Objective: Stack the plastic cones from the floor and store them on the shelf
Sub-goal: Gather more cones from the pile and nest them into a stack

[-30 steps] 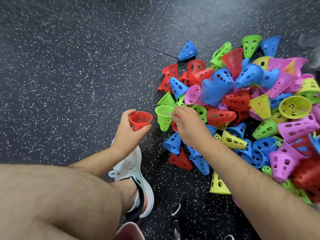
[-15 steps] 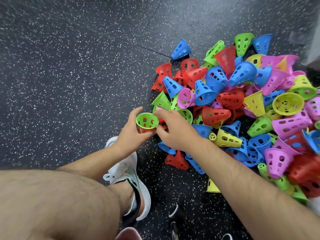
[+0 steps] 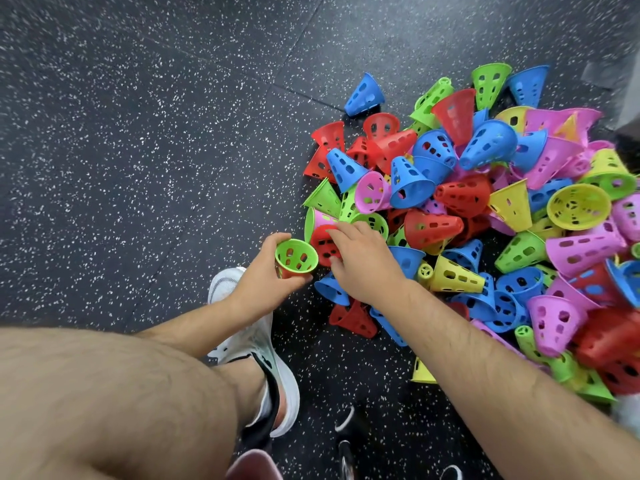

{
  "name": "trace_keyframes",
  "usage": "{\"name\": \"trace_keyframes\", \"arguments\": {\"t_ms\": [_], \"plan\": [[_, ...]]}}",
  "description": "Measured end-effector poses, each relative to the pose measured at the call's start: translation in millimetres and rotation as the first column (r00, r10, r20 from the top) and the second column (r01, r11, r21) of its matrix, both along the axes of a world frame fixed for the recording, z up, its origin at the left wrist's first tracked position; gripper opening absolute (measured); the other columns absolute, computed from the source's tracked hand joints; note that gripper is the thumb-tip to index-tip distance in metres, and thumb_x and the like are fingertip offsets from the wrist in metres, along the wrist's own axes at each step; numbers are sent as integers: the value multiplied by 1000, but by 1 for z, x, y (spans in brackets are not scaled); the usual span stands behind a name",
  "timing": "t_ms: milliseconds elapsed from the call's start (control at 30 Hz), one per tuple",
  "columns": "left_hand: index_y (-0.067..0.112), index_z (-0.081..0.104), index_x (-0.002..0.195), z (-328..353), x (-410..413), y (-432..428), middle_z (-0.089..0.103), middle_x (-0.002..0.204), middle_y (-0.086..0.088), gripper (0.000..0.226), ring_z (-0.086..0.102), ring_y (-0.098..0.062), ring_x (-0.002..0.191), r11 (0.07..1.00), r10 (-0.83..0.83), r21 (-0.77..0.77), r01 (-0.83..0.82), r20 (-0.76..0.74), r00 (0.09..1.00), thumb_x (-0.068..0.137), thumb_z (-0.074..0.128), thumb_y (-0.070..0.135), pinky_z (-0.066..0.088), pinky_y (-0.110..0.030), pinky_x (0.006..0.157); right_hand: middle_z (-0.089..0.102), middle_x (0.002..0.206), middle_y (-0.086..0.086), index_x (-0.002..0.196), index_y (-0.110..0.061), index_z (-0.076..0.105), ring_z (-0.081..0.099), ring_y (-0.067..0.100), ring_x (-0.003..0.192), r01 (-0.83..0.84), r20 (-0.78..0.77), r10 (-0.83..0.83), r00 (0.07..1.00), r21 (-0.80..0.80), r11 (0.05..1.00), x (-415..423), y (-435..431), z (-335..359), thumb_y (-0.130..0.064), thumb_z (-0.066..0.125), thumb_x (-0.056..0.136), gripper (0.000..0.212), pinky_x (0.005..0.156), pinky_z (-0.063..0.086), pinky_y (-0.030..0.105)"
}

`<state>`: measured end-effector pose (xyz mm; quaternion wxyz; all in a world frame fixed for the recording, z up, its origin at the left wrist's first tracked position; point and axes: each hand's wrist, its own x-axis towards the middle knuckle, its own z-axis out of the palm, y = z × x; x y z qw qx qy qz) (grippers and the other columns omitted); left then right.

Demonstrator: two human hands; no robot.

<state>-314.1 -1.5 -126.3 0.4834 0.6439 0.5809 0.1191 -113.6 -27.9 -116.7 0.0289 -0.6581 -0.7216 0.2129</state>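
A: Left hand?
B: Wrapped round a green cone, mouth up; a red cone is nested under it, only a sliver showing at the fingers; held just above the floor, over the white shoe.
A: Right hand?
B: Fingers curled onto a red cone on its side at the near-left edge of the pile; thumb at its lower side, fingertips on top; gripping or just touching, cannot tell.
A: Gap between the two hands?
B: Tiny; green cone's rim nearly touches the red one on its side.
A: Rest of the cones?
B: Loose heap on the speckled black floor, right of centre; red, blue, green, yellow, pink, all perforated, mostly tipped over; a pink cone sits just behind the right fingertips; one blue cone lies apart at the far edge.
A: Shelf?
B: Not visible.
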Motion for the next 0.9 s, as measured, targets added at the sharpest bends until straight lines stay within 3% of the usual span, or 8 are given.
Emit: {"name": "trace_keyframes", "arguments": {"t_ms": [200, 300, 367, 467, 600, 700, 800, 900], "plan": [[20, 39, 138, 9, 5, 1, 58, 108, 10, 69, 58, 15, 76, 1000, 6, -22, -5, 20, 1000, 82, 74, 0, 45, -6, 74, 55, 121, 0, 126, -11, 57, 47, 20, 116, 247, -301, -217, 929, 64, 967, 7, 5, 18, -51, 76, 81, 63, 103, 37, 32], [23, 39, 139, 15, 9, 4, 61, 108, 2, 71, 60, 8, 71, 999, -21, -35, 23, 55, 998, 83, 75, 2, 50, -13, 68, 55, 116, -8, 128, -17, 53, 49, 12, 111, 392, -485, -334, 808, 20, 920, 6, 4, 33, -53, 76, 80, 64, 94, 39, 22], [23, 39, 139, 20, 13, 8, 62, 110, 0, 71, 63, 6, 73, 999, -37, -36, 40, 84, 996, 82, 78, 2, 54, -19, 69, 52, 126, -11, 140, -20, 44, 47, 8, 117, 427, -561, -381, 735, -53, 903, 4, 3, 43, -52, 75, 81, 73, 97, 36, 19], [22, 40, 137, 27, 19, 14, 63, 110, 1, 72, 67, 3, 79, 998, -59, -26, 63, 123, 991, 81, 83, 4, 58, -28, 76, 48, 141, -4, 148, -18, 40, 42, 10, 132, 435, -559, -380, 737, -38, 900, 5, 3, 49, -51, 73, 84, 79, 107, 31, 19], [18, 39, 136, 35, 27, 18, 61, 107, 4, 71, 66, 8, 76, 997, -74, -15, 78, 162, 984, 82, 82, 1, 53, -15, 70, 48, 146, -2, 149, -16, 42, 41, 9, 135, 537, -618, -445, 648, -45, 843, 11, 1, 58, -48, 71, 87, 76, 112, 32, 24], [14, 38, 137, 42, 33, 19, 63, 114, 4, 76, 69, 7, 89, 996, -82, -19, 88, 216, 973, 79, 87, 5, 53, -13, 80, 51, 141, -7, 148, -18, 45, 47, 3, 126, 517, -666, -452, 594, -115, 848, 10, -1, 63, -46, 71, 88, 71, 104, 36, 11], [15, 39, 138, 46, 40, 18, 65, 124, 2, 81, 69, -3, 106, 995, -91, -6, 95, 257, 962, 76, 91, 15, 55, -20, 90, 54, 119, -17, 141, -22, 52, 50, -1, 110, 462, -675, -430, 600, -147, 875, 5, -7, 65, -41, 72, 88, 60, 86, 33, 2], [11, 38, 140, 43, 46, 15, 61, 122, 6, 73, 65, 7, 102, 992, -128, 27, 125, 261, 957, 82, 82, -2, 51, -14, 86, 53, 116, -21, 142, -24, 52, 46, -3, 112, 417, -669, -411, 620, -164, 894, 4, -16, 60, -38, 73, 88, 59, 89, 31, 1]]}}
